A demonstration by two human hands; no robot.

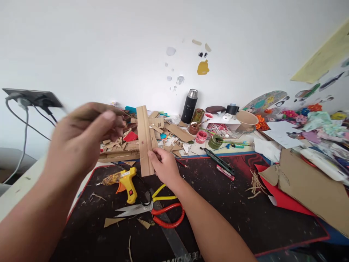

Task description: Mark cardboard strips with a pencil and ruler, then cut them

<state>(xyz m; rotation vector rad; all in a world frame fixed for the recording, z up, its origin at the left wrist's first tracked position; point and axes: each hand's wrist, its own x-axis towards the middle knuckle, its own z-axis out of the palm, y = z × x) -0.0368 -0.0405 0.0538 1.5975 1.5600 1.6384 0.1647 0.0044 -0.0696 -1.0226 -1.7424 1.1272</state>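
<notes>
My right hand (166, 165) pinches a strip of brown cardboard (143, 142) near its lower right edge. The strip stands nearly upright above the dark mat, a fold line running along it. Raised at the left, my left hand (81, 134) is closed, thumb against the bent fingers; whatever lies between them, if anything, cannot be made out. It is apart from the strip. Below the hands lie a yellow glue gun (128, 182) and scissors (152, 208) with one red and one yellow handle, blades parted. A metal ruler (173, 236) lies partly under the scissors.
Cardboard scraps (163, 125) are heaped behind the mat (218, 214). Paint jars (201, 137), a black thermos (190, 106) and a beige bowl (247, 120) stand along the wall. A green utility knife (219, 162) lies on the mat; a large cardboard sheet (313, 189) lies right.
</notes>
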